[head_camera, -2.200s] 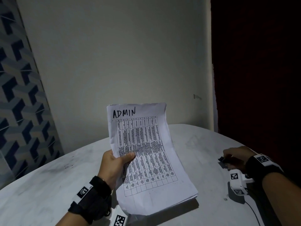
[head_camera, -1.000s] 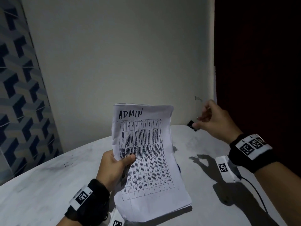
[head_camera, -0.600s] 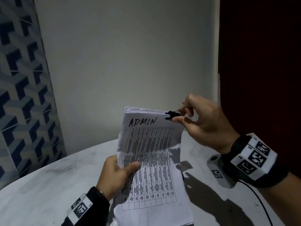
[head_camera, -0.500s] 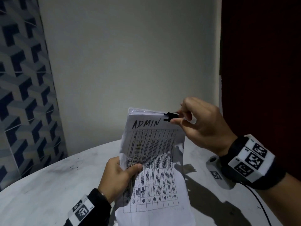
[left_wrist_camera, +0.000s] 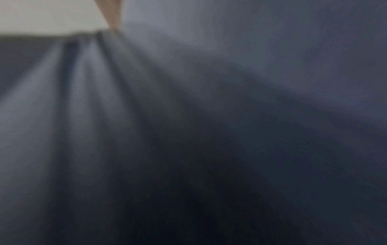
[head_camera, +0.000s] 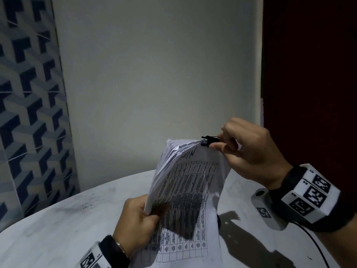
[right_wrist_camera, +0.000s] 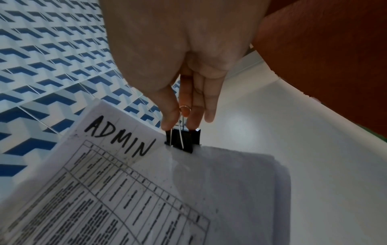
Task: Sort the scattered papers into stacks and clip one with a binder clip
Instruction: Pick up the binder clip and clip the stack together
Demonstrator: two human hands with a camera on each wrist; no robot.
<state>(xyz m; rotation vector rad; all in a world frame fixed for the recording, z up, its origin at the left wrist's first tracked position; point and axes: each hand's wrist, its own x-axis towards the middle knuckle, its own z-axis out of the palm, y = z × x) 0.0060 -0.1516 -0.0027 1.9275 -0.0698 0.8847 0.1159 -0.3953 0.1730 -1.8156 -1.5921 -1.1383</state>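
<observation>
A stack of white papers [head_camera: 185, 190], its top sheet marked "ADMIN" above a printed table [right_wrist_camera: 117, 190], stands upright over the table and bows to the right. My left hand [head_camera: 141, 219] grips its lower left edge, thumb on the front sheet. My right hand [head_camera: 245, 151] pinches the wire handles of a black binder clip [head_camera: 209, 141] at the stack's top right corner. In the right wrist view the binder clip [right_wrist_camera: 184, 139] sits on the top edge of the papers, right of the word "ADMIN". The left wrist view is a dark blur of paper.
A round pale marble-look table [head_camera: 67, 219] lies below the papers. A plain white wall [head_camera: 154, 74] stands behind, blue patterned tiles [head_camera: 29, 113] to the left, a dark red surface [head_camera: 309, 74] to the right. A black cable [head_camera: 318, 246] runs over the table's right part.
My right hand took the clip from the table's right side and brought it up to the stack's top right corner. The stack rose and now bows to the right.
</observation>
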